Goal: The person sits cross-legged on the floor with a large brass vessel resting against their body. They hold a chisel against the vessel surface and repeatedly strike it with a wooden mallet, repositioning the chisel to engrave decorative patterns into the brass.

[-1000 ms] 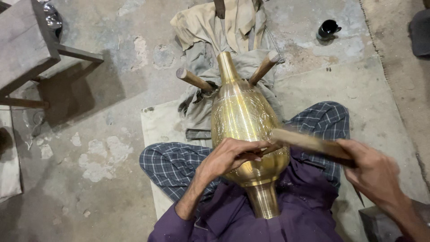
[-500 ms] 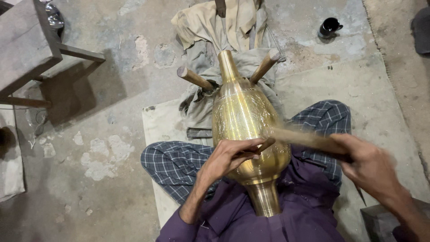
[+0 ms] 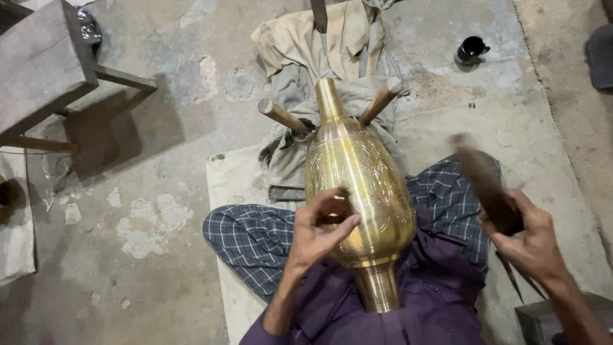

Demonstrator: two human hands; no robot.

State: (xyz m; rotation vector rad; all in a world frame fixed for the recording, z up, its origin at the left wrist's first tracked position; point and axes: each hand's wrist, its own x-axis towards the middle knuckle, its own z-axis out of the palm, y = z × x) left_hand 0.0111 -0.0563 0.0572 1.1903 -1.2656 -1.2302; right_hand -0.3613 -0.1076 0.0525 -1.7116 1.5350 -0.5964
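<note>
— Where's the piece sitting right now?

— The brass vase lies across my lap, its narrow neck pointing away from me and propped in the fork of two wooden pegs over a heap of beige cloth. Its foot points back toward my belly. I'm cross-legged on a pale mat on the concrete floor, near the mat's far edge.

— And your hands?

— My left hand rests on the vase's flank, fingers curled, thumb and fingertips drawn close together as if pinching a small tool against the metal; I can't tell whether anything is actually between them. My right hand is out to the side, well apart from the vase, wrapped tight around a wooden mallet, which is blurred. A couple of thin dark rods poke down below that fist.

— How much is done?

— I'd judge a good deal: fine engraved patterning covers much of the belly I can see. The neck and foot look smooth. What's on the underside is hidden, so I can't say how much remains.
</note>
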